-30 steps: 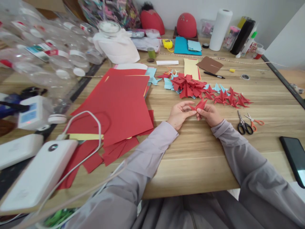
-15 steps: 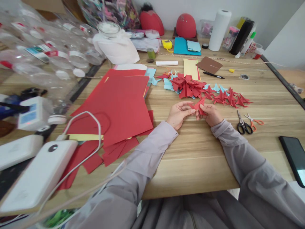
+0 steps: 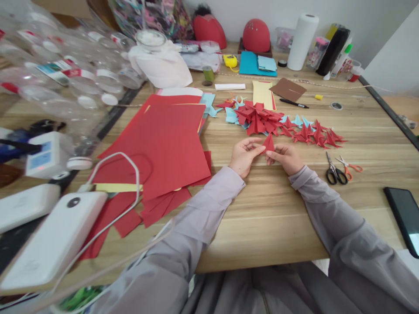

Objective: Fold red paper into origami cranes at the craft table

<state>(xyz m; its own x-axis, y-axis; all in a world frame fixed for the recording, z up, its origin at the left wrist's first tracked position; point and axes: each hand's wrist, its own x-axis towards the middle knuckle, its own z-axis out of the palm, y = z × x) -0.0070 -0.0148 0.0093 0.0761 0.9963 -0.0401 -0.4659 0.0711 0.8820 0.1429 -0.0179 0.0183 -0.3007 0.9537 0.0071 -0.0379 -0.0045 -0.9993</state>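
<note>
A small folded red paper piece [image 3: 269, 143], pointed at the top, is held just above the table between both hands. My left hand [image 3: 244, 156] pinches its left edge with thumb and fingers. My right hand [image 3: 287, 156] grips its lower right side, thumb in front. Behind my hands lies a heap of folded red paper cranes [image 3: 258, 117], with a few light blue ones [image 3: 297, 120] among them. Large red paper sheets [image 3: 173, 148] are stacked to the left of my left hand.
Right of my right hand lie black-handled scissors [image 3: 335, 174] and orange-handled scissors [image 3: 349, 168]. A phone [image 3: 404, 218] rests at the right edge. White power banks [image 3: 55, 240] with a cable sit at left, near many plastic bottles [image 3: 75, 74]. A black pen [image 3: 293, 103] lies beyond the heap.
The red paper piece has turned from a slanted, wider shape to an upright point. My right hand has shifted slightly left and its hold has changed.
</note>
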